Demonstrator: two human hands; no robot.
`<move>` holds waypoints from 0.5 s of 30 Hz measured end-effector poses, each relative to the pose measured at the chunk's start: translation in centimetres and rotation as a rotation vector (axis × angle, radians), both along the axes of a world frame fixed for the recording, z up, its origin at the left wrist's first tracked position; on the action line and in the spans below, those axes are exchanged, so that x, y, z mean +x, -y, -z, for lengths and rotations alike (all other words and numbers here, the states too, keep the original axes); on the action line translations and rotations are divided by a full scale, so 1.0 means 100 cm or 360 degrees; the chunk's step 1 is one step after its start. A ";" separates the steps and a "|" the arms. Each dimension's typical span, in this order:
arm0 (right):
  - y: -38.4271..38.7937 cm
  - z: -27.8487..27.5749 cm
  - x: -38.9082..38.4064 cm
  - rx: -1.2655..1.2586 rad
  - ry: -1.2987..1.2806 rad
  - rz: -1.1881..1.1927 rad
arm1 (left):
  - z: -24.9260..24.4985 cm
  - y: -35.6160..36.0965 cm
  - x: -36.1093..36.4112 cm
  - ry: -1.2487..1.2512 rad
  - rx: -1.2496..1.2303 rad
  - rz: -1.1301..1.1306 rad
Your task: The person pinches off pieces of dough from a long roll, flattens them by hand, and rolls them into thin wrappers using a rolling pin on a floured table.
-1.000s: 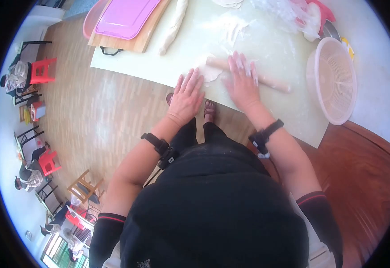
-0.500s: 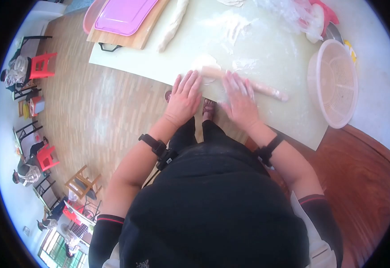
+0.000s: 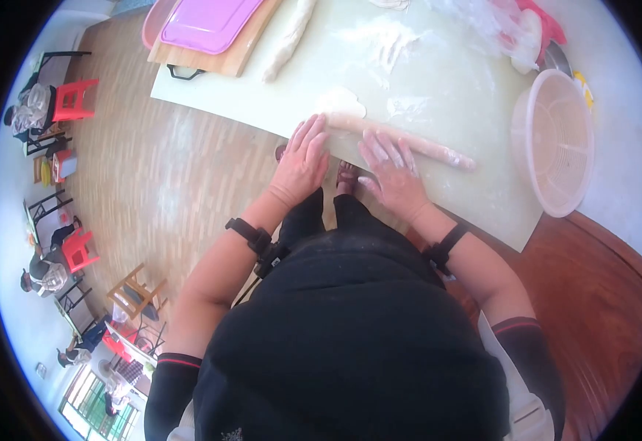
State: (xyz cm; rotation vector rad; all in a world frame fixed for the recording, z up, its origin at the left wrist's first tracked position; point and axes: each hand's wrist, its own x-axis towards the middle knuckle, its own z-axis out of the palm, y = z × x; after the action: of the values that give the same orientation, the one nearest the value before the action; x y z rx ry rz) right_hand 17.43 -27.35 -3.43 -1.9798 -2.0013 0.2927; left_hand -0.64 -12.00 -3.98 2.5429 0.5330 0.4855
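A wooden rolling pin (image 3: 409, 141) lies aslant on the pale work mat near its front edge. Its left end rests by the near edge of a thin round of dough (image 3: 343, 100). My left hand (image 3: 301, 163) is flat with fingers stretched, the tips at the pin's left end. My right hand (image 3: 396, 176), floury on the fingers, has them spread, and their tips reach the near side of the pin's middle. Neither hand is wrapped round it. Farther back on the mat lies a long rope of dough (image 3: 289, 42).
Scattered flour (image 3: 388, 45) covers part of the mat (image 3: 475, 95). At the right stands a pink plastic basket (image 3: 552, 143), with a clear plastic bag (image 3: 486, 28) behind it. A pink lid (image 3: 207, 22) lies on a wooden board (image 3: 251, 48). Several people sit along the far left wall.
My right hand has drawn back toward me, so its fingers no longer lie across the rolling pin. More of the pin shows now. The left hand has barely moved.
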 end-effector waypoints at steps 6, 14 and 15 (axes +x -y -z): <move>-0.047 -0.003 0.023 0.0113 0.0119 0.0372 | -0.003 -0.001 0.001 -0.0019 -0.0043 -0.0016; -0.042 -0.004 0.024 0.0013 0.0101 0.0208 | 0.001 -0.006 -0.004 -0.0042 0.0030 0.0026; -0.056 -0.003 0.031 0.0079 0.0249 0.0327 | 0.000 -0.006 -0.004 -0.0054 0.0025 0.0024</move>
State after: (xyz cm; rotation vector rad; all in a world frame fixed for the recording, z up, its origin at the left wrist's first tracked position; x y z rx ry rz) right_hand 20.54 -21.77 -3.14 -2.2146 -1.8519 0.0417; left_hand -1.03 -11.36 -3.96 2.5722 0.5240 0.4432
